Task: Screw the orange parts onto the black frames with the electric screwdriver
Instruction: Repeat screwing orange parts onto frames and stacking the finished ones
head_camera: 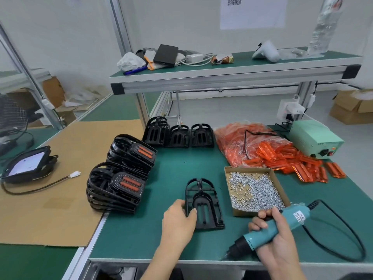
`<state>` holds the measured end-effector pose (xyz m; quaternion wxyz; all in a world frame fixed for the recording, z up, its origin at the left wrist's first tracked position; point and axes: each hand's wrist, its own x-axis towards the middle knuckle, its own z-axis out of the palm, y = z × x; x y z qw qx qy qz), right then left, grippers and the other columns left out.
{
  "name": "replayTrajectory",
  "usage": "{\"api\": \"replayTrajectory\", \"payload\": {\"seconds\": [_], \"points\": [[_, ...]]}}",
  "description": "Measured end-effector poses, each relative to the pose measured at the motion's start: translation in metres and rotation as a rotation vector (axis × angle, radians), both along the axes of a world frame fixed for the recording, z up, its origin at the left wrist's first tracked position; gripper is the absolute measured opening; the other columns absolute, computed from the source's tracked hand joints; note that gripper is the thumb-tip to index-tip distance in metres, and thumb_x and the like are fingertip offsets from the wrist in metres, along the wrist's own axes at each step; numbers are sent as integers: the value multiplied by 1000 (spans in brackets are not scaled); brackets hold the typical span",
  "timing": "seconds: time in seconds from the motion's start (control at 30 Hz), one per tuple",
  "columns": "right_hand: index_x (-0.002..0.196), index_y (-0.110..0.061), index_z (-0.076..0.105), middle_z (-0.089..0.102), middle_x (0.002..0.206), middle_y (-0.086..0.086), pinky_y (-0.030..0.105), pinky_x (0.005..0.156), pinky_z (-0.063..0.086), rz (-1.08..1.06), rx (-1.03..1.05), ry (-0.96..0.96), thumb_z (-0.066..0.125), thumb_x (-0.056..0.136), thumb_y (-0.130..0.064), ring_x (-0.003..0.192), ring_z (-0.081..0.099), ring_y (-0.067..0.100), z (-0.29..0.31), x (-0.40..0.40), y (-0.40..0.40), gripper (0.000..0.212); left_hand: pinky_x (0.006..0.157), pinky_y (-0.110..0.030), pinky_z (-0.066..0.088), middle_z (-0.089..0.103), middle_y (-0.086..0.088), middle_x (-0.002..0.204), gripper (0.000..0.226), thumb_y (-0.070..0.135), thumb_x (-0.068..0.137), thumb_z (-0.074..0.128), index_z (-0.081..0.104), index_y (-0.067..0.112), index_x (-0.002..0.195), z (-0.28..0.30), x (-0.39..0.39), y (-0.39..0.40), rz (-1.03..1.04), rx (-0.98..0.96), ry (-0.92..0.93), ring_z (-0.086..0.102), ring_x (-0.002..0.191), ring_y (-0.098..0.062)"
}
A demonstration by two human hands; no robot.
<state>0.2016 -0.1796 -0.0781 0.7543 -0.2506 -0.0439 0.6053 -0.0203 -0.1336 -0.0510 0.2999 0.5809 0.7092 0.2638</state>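
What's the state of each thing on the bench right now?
Left hand: gripping the frame's left edge.
Black frame: flat on the mat, no orange part fitted.
Right hand: holding the screwdriver.
Screwdriver: tilted, tip down near the bench edge, off the frame.
Screw box: open, full.
Orange parts bag: open, parts spilled out.
Finished stacks: orange parts fitted.

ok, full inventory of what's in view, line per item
black frame: 1, black, mat centre, in front of the person
empty frames: 3 stacks, black, back row
finished frames: 2 stacks, black with orange inserts, left
orange parts: many, bag and loose pile, right
screw box: 1, cardboard, silver screws
power unit: 1, pale green, far right
electric screwdriver: 1, teal
left hand: grips black frame
right hand: holds electric screwdriver
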Motion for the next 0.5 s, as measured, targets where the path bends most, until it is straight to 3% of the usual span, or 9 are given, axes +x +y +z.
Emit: {"api": "replayTrajectory", "payload": {"seconds": [0.07, 0.2, 0.3, 0.4, 0.5], "points": [[69, -19, 64, 56, 73, -1, 20, 50, 47, 4, -7, -7, 63, 91, -29, 51, 46, 5, -1, 0, 1, 24, 77, -33, 48, 68, -1, 103, 32, 39, 98, 57, 61, 20, 123, -4, 0, 3, -32, 13, 179, 62, 90, -20], [68, -18, 64, 56, 73, 0, 20, 49, 47, 12, -17, 2, 63, 91, -30, 50, 46, 5, 0, 1, 1, 26, 76, -27, 38, 52, -1, 122, 41, 41, 101, 53, 58, 20, 136, -8, 2, 6, -36, 12, 285, 50, 84, -17], [69, -18, 64, 56, 73, 1, 20, 49, 47, 10, -19, 3, 62, 92, -29, 50, 45, 6, 1, 1, 1, 26, 76, -29, 42, 52, 0, 121, 42, 42, 100, 53, 58, 20, 135, -10, 0, 9, -42, 8, 313, 55, 89, -19], [69, -18, 64, 56, 73, 2, 21, 48, 47, 6, -25, 7, 62, 92, -29, 50, 46, 6, 1, 1, 2, 26, 76, -28, 40, 46, 3, 125, 56, 54, 96, 55, 50, 24, 143, -7, 4, 13, -13, 66, 344, 59, 105, -20], [73, -16, 61, 55, 74, 2, 21, 48, 46, 6, -28, 17, 61, 92, -27, 50, 46, 7, 3, 1, 3, 23, 76, -23, 38, 46, 12, 111, 43, 50, 94, 62, 59, 30, 133, 5, 24, 21, -95, 239, 207, 55, 89, 0]]}}
